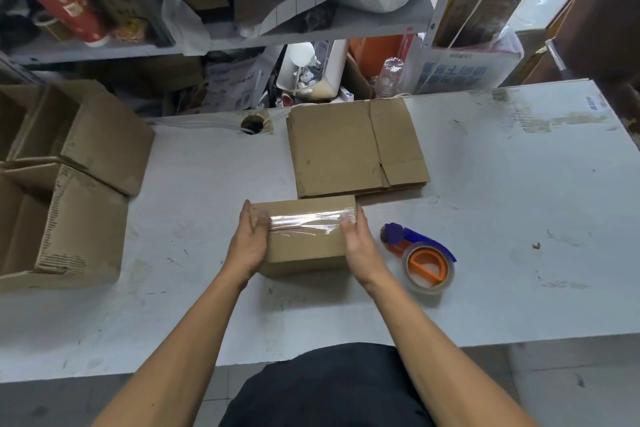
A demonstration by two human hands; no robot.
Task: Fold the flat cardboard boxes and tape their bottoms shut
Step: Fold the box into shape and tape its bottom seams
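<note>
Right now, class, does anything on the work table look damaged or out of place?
Only small things. The top sheet of the flat cardboard stack has a torn notch by its crease. The white table is scuffed with old tape marks. The taped box looks sound.

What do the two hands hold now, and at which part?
Both hold the taped box by its two ends: left hand on the left end, right hand on the right, thumbs on the tape.

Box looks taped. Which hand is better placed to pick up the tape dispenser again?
Right. The tape dispenser lies on the table just beside the right hand; the left hand is on the box's far side.
</note>
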